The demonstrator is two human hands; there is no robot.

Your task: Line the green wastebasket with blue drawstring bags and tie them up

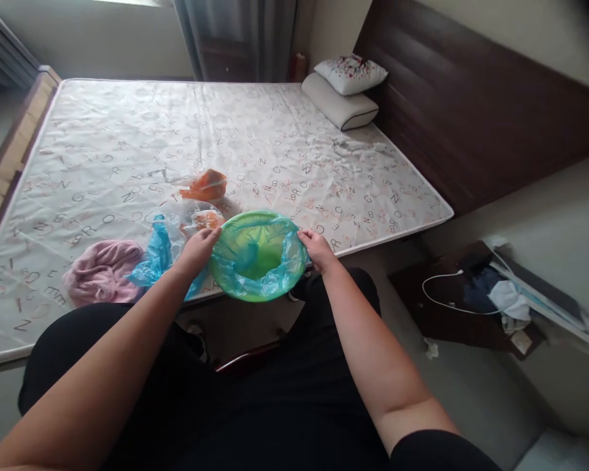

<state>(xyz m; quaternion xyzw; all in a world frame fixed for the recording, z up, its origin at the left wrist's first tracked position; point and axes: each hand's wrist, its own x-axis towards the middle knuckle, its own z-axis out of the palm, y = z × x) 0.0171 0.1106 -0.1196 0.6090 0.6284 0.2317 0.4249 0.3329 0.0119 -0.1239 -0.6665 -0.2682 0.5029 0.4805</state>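
Note:
Between my hands is a round green trash bin [260,258], its mouth tilted toward me and a thin blue plastic bag [290,252] spread inside it and over part of the rim. My left hand [199,250] grips the rim on the left side, fingers closed. On the opposite side my right hand [317,248] pinches the rim and the bag's edge. Close to my left hand lie a crumpled blue plastic bag [158,252], clear plastic with orange bits, and an orange plastic bag [207,186]. A pink cloth [104,269] is bunched farther left.
A bare mattress [255,144] printed with letters stretches ahead, with pillows [346,98] by the dark headboard [451,98]. At right stands a dark nightstand [451,314] bearing a white cable, cloths and a leaning flat panel. Grey curtains [240,39] hang behind.

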